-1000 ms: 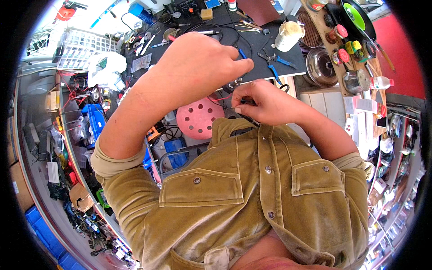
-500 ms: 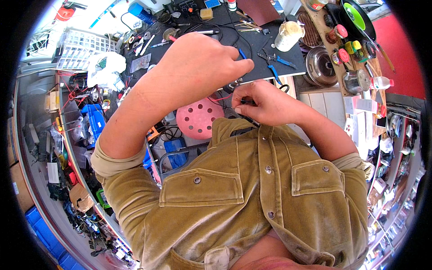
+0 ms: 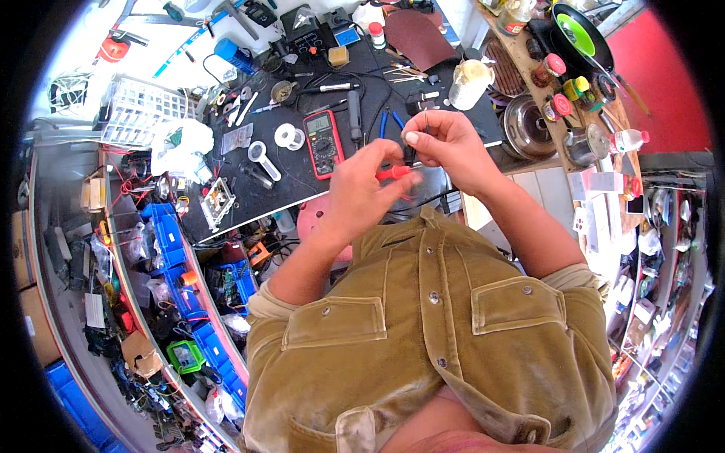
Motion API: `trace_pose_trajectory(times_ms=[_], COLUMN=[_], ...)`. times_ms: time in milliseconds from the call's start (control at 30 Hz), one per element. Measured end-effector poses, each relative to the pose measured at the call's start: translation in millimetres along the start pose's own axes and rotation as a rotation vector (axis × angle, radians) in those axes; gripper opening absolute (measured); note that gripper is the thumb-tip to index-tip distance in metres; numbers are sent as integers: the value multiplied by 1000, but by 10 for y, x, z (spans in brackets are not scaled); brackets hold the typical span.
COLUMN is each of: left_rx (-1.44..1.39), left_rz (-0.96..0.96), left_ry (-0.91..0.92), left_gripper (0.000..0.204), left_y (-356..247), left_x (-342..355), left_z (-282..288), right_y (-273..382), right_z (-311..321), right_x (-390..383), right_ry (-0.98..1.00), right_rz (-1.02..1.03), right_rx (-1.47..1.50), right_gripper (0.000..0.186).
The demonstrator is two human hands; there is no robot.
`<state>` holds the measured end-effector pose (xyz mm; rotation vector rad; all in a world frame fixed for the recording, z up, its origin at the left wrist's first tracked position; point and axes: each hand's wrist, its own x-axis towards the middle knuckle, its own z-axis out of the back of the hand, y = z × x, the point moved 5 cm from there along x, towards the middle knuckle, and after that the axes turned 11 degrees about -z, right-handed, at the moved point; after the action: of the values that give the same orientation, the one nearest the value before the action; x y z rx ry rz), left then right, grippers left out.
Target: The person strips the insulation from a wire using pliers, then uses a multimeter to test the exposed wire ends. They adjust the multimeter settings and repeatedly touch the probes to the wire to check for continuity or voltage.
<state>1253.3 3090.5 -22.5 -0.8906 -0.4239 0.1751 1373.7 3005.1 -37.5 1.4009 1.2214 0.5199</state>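
Note:
My left hand is over the front edge of the black bench mat, its fingers closed around a red test probe. To its right, my right hand is pinched on a slim dark piece, mostly hidden by the fingers, so its kind is unclear. A red multimeter with a dark dial face lies just beyond my left hand. Blue-handled pliers show partly between the hands. Left of the meter are a spool of wire and a white-handled round-headed tool.
A white tub stands at the mat's right, near a lidded metal pot. Jars and a frying pan sit on a wooden shelf. Blue bins line the lower left. A small circuit assembly lies at the mat's front-left edge.
My left forearm has drawn back and down, uncovering the multimeter and spool. The red probe now shows in my left hand. My right hand has risen slightly; the view has shifted.

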Motion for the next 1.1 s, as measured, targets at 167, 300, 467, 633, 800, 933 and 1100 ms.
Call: trace_pose_trajectory(times_ms=[167, 300, 467, 633, 800, 933, 1100], left_rx=[-76, 12, 51, 94, 191, 185, 219], left_rz=[-47, -59, -16, -178, -252, -216, -216], left_ry=[-92, -91, -134, -63, 45, 35, 50], left_gripper=[26, 20, 15, 15, 17, 16, 18], left_y=[25, 31, 171, -119, -188, -172, -115], left_x=[-53, -93, -207, -91, -6, -10, 1], left_z=[-13, -19, 112, 357, 392, 430, 462], right_y=[-25, -59, -78, -90, -91, -54, -50], right_z=[-15, -72, -18, -89, -155, -169, -166], right_x=[37, 63, 53, 14, -50, -53, -77], right_ry=[16, 30, 11, 109, 188, 167, 137], right_rz=[20, 21, 38, 35, 103, 100, 98], right_rx=[136, 216, 164, -70, -90, -167, -201], right_gripper=[9, 9, 11, 20, 28, 30, 31])
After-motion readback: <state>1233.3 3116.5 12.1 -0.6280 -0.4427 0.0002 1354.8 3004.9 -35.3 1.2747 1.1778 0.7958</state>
